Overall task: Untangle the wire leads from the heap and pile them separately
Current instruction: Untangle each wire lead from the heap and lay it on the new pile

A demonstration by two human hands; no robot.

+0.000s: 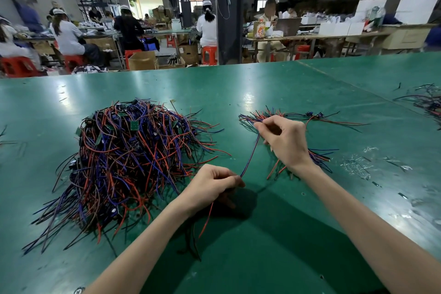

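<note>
Sorted pile (pixel 262 116) partly behind right hand (pixel 286 141), far tangle (pixel 427 102) off right edge

Green table (pixel 262 83) across the near ground, pale scraps (pixel 355 166) strewn at near right. Far behind: dark pillar (pixel 230 12) at centre, seated workers (pixel 207 24) on red stools (pixel 209 54) toward the left, cardboard box (pixel 142 60) on the floor, white boxes (pixel 334 28) at far right.

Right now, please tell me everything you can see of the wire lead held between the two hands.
The wire lead is a thin pair of blue and red insulated strands, stretched straight and slanted. The right hand pinches its upper end, the left hand its lower; red and dark tails trail below the left hand.
</note>
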